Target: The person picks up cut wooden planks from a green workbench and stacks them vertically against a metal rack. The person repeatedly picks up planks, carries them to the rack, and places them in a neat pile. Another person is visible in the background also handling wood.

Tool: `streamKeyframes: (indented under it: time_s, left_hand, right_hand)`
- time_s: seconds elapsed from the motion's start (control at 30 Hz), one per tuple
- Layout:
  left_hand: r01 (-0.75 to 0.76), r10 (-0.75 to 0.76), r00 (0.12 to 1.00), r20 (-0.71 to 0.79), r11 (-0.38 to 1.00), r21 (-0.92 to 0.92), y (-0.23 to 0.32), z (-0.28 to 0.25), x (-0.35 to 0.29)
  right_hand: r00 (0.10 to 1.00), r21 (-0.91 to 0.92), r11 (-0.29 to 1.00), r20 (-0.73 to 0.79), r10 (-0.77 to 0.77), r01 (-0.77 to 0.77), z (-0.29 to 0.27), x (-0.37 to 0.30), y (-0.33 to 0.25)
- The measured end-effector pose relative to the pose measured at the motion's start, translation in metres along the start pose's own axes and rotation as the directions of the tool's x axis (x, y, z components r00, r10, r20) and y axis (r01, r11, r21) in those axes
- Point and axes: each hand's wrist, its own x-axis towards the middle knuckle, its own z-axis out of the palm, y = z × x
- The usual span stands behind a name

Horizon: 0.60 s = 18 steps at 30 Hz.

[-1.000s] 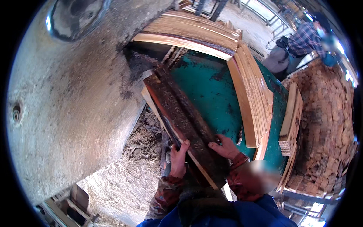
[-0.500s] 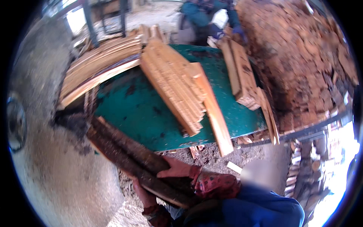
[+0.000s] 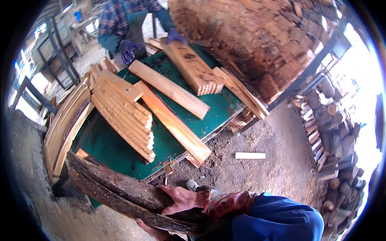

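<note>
Two long, dark bark-covered wood slabs (image 3: 120, 186) lie side by side in my hands, reaching from my body toward the green tabletop's (image 3: 116, 160) near left corner. My right hand (image 3: 181, 199), in a red patterned sleeve, grips them from above, thumb and fingers spread over the bark. Underneath, along the lower edge, my left hand (image 3: 152, 229) supports them; only part of it shows. Beyond the slabs, a layered stack of pale boards (image 3: 122, 118) rests on the tabletop. Beside it lies a single long plank (image 3: 175, 124) whose near end overhangs the edge.
Across the table a co-worker's gloved hand (image 3: 175, 36) touches a board bundle (image 3: 193, 66); the other glove (image 3: 129, 51) hangs near a loose plank (image 3: 169, 88). Curved boards (image 3: 66, 128) stand at the left. Firewood (image 3: 335, 132) is piled right; a pale stick (image 3: 250, 155) lies on the ground.
My view has swung to the right, and the slabs stay in my hands. The co-worker's loose plank has come away from the bundle and lies apart on the tabletop.
</note>
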Motion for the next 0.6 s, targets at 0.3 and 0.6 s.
streamKeyframes:
  time_s: [0.3, 0.6]
  left_hand:
    - [-0.669, 0.434, 0.699, 0.568, 0.677, 0.306, -0.053, -0.034, -0.014]
    - [0.309, -0.46, 0.681, 0.569, 0.886, 0.346, -0.037, 0.049, -0.051]
  right_hand:
    - [0.936, -0.132, 0.991, -0.35, -0.046, 0.0, 0.005, -0.09, -0.018]
    - [0.775, 0.058, 0.978, -0.601, 0.194, -0.2, -0.014, -0.196, -0.026]
